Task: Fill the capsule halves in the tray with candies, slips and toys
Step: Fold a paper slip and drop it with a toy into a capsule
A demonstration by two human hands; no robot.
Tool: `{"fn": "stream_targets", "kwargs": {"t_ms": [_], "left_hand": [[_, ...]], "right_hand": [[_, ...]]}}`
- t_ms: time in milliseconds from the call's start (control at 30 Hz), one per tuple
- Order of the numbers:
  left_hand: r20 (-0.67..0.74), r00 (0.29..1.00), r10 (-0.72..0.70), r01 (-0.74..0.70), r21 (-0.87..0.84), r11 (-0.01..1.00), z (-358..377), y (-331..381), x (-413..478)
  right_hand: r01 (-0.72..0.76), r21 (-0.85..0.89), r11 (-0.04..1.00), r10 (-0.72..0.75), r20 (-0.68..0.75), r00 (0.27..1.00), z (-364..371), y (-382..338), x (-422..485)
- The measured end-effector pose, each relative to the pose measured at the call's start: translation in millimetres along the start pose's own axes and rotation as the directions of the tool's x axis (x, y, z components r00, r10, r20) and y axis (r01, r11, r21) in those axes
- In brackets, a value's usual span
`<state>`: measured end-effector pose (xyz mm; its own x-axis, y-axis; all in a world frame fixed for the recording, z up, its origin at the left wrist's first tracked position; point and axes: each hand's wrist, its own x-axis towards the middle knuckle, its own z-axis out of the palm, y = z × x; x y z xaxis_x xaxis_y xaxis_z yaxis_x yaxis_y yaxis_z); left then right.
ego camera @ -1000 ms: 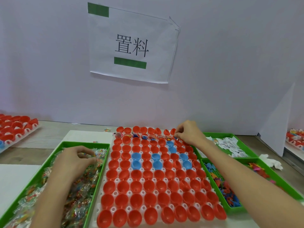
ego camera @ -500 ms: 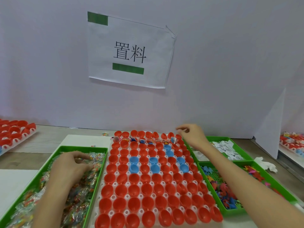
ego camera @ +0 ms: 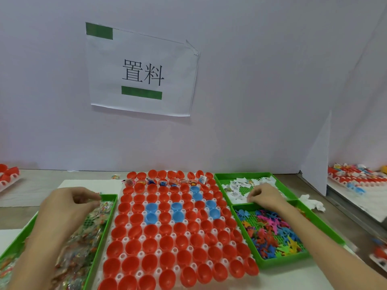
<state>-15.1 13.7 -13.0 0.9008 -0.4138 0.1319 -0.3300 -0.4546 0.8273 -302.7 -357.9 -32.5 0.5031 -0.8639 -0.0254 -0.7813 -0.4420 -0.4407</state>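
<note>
Held the left hand [ego camera: 65,208] above the candies [ego camera: 83,248] with fingertips drawn together, grasp unclear, and the right hand [ego camera: 265,197] curled down onto the slips [ego camera: 236,185], catch likewise unclear, in bins flanking the tray [ego camera: 159,251] of mostly empty capsule halves [ego camera: 150,245], likely for short carries.

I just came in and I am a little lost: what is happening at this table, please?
A person is filling capsule halves in a tray. The left hand hovers over the wrapped candies, fingers curled; the right hand reaches into the paper slips. Only one far row holds contents; the rest look empty. The toys lie untouched.
</note>
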Motion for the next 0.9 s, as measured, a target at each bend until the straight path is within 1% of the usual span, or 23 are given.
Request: {"fn": "stream_targets", "kwargs": {"t_ms": [100,167,233,300,333,367,433,500,567,633,667,700,733,833,900], "left_hand": [[-0.036,0.995,0.093,-0.094,-0.048,0.994,3,22,-8],[-0.036,0.99,0.133,-0.137,-0.146,0.98,12,45,-22],[0.007,0.986,0.164,-0.156,-0.278,0.948,26,71,-42],[0.095,0.973,0.209,-0.149,-0.431,0.89,45,96,-64],[0.155,0.961,0.228,-0.117,-0.521,0.846,56,107,-76],[0.229,0.944,0.238,-0.051,-0.61,0.791,67,116,-88],[0.414,0.874,0.255,0.146,-0.724,0.675,92,131,-115],[0.573,0.766,0.292,0.321,-0.734,0.599,119,139,-144],[0.677,0.665,0.315,0.448,-0.699,0.557,143,141,-172],[0.735,0.587,0.339,0.521,-0.663,0.537,160,138,-192],[0.746,0.57,0.345,0.531,-0.655,0.538,165,136,-198],[0.743,0.572,0.346,0.527,-0.657,0.539,168,135,-200],[0.73,0.593,0.34,0.518,-0.669,0.533,169,134,-200],[0.67,0.666,0.329,0.503,-0.728,0.465,161,128,-191],[0.659,0.663,0.354,0.5,-0.743,0.445,152,116,-189]], "right_hand": [[0.0,0.021,1.0,0.001,-0.014,1.0,4,0,0],[0.017,0.031,0.999,-0.016,-0.035,0.999,4,-1,-2],[0.045,0.079,0.996,-0.035,-0.126,0.991,3,-3,-7],[0.101,0.171,0.98,-0.052,-0.272,0.961,2,-4,-15],[0.143,0.225,0.964,-0.061,-0.336,0.94,1,-4,-21],[0.185,0.27,0.945,-0.069,-0.388,0.919,0,-5,-28],[0.243,0.334,0.911,-0.07,-0.454,0.888,-2,-4,-45],[0.28,0.416,0.865,-0.045,-0.492,0.869,-4,-2,-64],[0.317,0.544,0.777,0.007,-0.511,0.86,-4,4,-84],[0.351,0.654,0.67,0.044,-0.508,0.86,-3,10,-106],[0.36,0.694,0.624,0.053,-0.497,0.866,-2,13,-115],[0.364,0.727,0.582,0.054,-0.481,0.875,0,16,-122],[0.367,0.755,0.543,0.048,-0.464,0.884,2,18,-129],[0.363,0.811,0.459,0.007,-0.411,0.911,6,18,-142],[0.359,0.833,0.42,-0.049,-0.375,0.926,6,13,-147]]}}
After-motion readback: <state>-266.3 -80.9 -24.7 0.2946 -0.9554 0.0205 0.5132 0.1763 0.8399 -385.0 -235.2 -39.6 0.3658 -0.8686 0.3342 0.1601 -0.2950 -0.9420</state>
